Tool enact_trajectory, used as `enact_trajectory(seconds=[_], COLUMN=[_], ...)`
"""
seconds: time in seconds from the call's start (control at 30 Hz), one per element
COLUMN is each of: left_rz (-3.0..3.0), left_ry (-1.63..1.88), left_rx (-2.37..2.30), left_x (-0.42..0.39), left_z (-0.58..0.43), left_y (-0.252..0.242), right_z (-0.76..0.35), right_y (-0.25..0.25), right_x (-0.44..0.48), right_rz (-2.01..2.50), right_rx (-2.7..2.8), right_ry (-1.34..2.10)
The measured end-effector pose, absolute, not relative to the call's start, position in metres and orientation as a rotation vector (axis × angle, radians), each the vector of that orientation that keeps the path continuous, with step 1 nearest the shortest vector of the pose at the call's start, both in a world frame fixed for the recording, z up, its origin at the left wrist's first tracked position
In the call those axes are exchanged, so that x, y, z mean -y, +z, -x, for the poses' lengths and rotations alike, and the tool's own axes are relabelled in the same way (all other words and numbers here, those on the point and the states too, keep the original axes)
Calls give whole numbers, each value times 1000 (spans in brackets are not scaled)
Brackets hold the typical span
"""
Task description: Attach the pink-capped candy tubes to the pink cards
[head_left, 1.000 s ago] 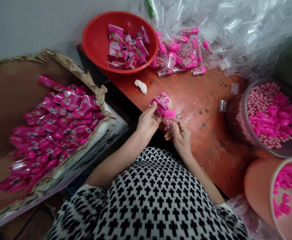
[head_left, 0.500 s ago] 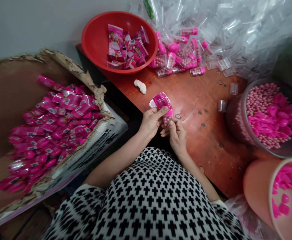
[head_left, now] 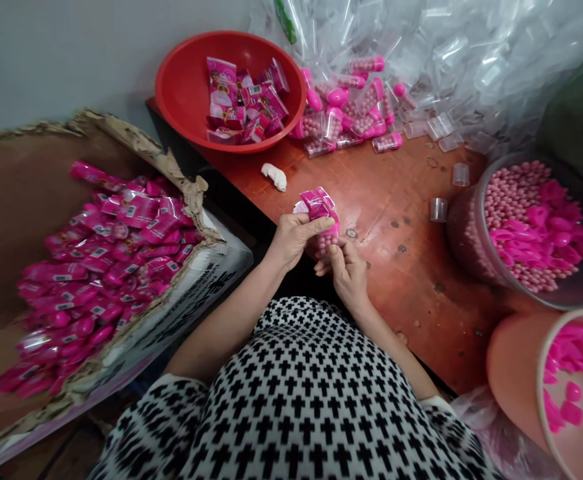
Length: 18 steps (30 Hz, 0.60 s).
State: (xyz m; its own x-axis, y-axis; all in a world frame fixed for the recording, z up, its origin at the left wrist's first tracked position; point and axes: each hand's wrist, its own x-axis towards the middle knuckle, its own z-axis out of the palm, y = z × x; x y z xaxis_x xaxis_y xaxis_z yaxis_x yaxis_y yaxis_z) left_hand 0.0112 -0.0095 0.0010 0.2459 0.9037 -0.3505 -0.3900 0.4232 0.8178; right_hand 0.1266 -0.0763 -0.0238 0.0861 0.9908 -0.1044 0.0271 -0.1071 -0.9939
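In front of my body, at the table's near edge, my left hand (head_left: 294,237) pinches a pink printed wrapper (head_left: 318,201), its thumb lying across the wrapper's lower end. A clear tube of pink candy balls (head_left: 327,240) sits at the wrapper's mouth, its upper part hidden by the wrapper and my left thumb. My right hand (head_left: 350,270) grips the tube's lower end between thumb and fingers. A small white lump (head_left: 274,177) lies on the table (head_left: 396,200) beyond my left hand.
A red bowl (head_left: 171,100) of wrappers and a pile of filled tubes (head_left: 334,123) stand at the back, before many clear empty tubes (head_left: 446,53). At right are a tub (head_left: 481,220) of candy balls and a peach bucket (head_left: 514,373). A torn carton (head_left: 211,247) of wrapped tubes stands left.
The view has shifted slightly. Both hands stay together on the wrapper and tube, and more of the candy balls shows between them.
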Motion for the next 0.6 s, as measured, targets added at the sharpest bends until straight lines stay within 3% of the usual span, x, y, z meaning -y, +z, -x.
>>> enact_trajectory(seconds=[0.1,0.23,0.6], left_rz=[-630,-640,-461], left_ry=[999,966,979], left_rx=[-930,-878,-892], left_x=[10,10,16], left_z=[-12,-10,-21], left_y=[4,7,0], right_z=[-124,-118,-125], right_y=[-25,-21,-23], right_x=[78,79,77], right_rz=[1432,1303,1259], right_rx=[1228,1099,1028], right_ry=[1070,1225,1263])
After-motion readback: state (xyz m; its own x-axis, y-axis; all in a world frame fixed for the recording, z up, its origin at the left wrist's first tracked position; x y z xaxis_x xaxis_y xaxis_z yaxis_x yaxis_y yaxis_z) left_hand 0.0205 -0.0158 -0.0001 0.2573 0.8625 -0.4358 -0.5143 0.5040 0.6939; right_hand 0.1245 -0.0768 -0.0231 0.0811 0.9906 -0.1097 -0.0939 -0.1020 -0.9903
